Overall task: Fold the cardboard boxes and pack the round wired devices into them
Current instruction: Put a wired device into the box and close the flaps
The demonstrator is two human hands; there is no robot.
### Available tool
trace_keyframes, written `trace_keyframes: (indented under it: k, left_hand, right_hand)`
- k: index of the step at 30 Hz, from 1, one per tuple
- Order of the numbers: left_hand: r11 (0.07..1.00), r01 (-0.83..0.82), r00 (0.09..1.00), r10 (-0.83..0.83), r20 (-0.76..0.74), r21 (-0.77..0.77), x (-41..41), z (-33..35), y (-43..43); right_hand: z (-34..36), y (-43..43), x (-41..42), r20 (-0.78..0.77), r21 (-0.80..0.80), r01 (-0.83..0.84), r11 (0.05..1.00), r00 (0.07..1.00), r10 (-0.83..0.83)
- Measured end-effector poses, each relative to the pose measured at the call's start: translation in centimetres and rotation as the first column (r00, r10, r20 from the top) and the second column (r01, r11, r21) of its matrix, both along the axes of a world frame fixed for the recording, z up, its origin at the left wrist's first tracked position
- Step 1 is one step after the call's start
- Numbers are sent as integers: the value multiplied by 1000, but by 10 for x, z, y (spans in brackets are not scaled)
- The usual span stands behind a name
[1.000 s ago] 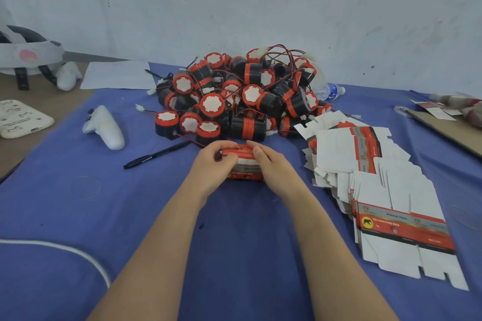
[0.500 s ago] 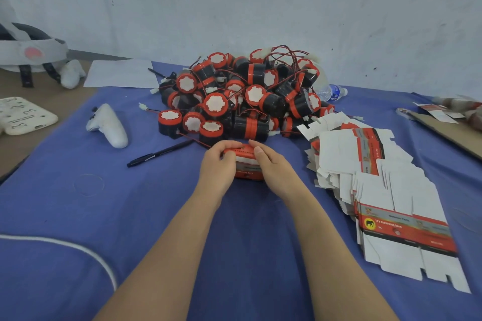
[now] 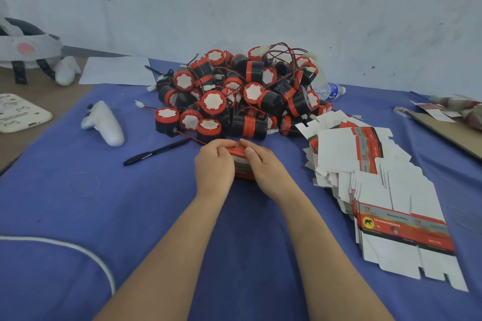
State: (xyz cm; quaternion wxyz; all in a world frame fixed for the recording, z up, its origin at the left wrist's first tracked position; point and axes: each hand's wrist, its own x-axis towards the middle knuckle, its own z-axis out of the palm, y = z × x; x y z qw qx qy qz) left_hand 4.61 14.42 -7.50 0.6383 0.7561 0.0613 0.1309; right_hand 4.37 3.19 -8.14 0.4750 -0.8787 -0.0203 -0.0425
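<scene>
Box: we had the red cardboard box (image 3: pixel 240 161) sitting on the blue cloth (image 3: pixel 130 216), dead centre in front of us, squeezed between both hands.
Left hand: the left hand (image 3: pixel 215 164) was curled round the box's left side, fingertips hooked over its top edge.
Right hand: the right hand (image 3: pixel 263 168) wrapped the right side, thumb lying on top. Both were grasping, neither free.
Axis: the hands covered both ends, so we could not tell which way the box ran long.
Devices: the pile of round wired devices (image 3: pixel 234 96) lay straight ahead, its front row just beyond our fingertips — equally near either hand.
Blanks: the flat box blanks (image 3: pixel 378 190) fanned out to the right, near the right forearm but apart from it.
Obstacles: a black pen (image 3: pixel 156 151) lay ahead-left, near the left hand.
Room: bare cloth showed on our near side, and by our reckoning that was the easy way to draw the box back.
</scene>
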Motion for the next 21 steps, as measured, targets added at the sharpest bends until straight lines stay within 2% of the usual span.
trace_keyframes:
  k: [3, 8, 13, 21]
  left_hand:
    - [987, 65, 996, -74, -55, -145, 1, 1, 3]
    - [994, 109, 994, -109, 9, 30, -3, -4, 4]
    - [995, 93, 993, -91, -80, 27, -1, -5, 2]
    - [997, 78, 994, -76, -80, 15, -3, -7, -1]
  right_hand:
    - [0, 1, 1, -13, -3, 7, 1000, 1000, -7]
    - [-2, 2, 2, -36, 33, 47, 998, 998, -46]
    - [-4, 1, 4, -74, 40, 81, 996, 994, -78]
    - [-1, 3, 1, -81, 0, 84, 996, 993, -84]
